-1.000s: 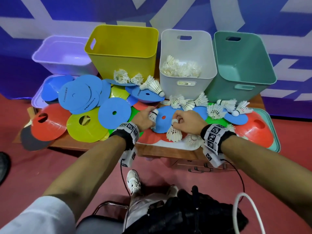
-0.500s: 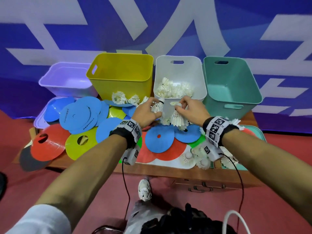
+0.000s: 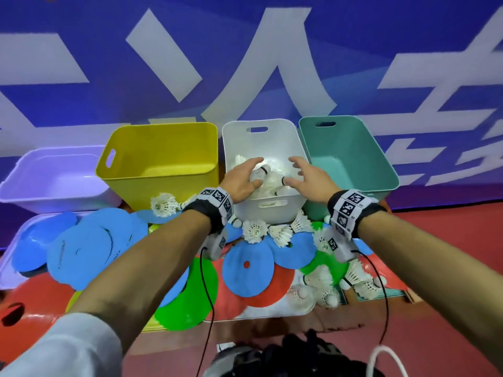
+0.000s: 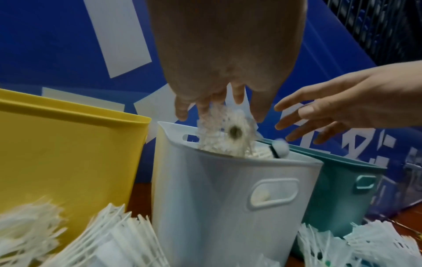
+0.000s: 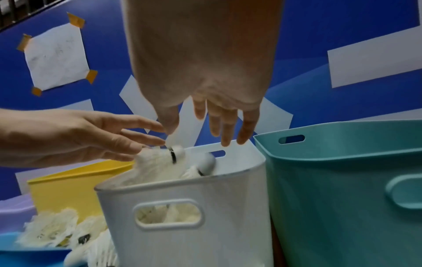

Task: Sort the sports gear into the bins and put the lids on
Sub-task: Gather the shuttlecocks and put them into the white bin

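Over the white bin [image 3: 275, 210]: left hand [image 3: 241, 176] and right hand [image 3: 310, 176], fingers spread apart; two shuttlecocks [image 3: 265, 176] (blurred) just below the fingertips, gripped by neither.

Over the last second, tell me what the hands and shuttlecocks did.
Both hands rose from the table to above the white bin. The left hand and right hand opened, and their shuttlecocks are dropping into it. The discs, yellow bin and green bin stayed put.
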`<state>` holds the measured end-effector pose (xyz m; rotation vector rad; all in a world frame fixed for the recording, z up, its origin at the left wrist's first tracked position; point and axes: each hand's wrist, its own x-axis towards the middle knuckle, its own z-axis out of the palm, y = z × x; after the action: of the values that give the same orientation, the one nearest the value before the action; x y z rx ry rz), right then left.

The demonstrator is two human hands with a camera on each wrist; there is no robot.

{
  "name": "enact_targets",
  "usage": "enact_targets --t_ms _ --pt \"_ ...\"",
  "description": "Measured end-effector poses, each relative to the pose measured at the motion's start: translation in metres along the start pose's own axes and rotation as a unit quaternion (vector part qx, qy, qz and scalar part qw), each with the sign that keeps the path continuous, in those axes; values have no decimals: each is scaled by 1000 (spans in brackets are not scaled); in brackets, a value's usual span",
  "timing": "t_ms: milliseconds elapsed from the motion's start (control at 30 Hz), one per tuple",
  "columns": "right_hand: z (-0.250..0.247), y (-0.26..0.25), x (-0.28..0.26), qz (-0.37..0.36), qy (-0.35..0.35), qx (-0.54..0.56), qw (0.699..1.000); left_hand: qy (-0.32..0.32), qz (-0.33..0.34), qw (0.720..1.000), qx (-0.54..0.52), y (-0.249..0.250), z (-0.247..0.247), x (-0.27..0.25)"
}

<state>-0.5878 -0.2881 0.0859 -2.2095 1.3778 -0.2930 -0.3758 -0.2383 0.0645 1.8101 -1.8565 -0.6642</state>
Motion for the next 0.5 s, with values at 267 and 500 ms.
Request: enact_targets --t_ms 267,500 --pt "11 10 -4 20 -12 -98 995 -18 -9 995 96 -10 18 14" --pt "10 23 -19 7 8 -124 992 -6 5 993 115 7 22 -6"
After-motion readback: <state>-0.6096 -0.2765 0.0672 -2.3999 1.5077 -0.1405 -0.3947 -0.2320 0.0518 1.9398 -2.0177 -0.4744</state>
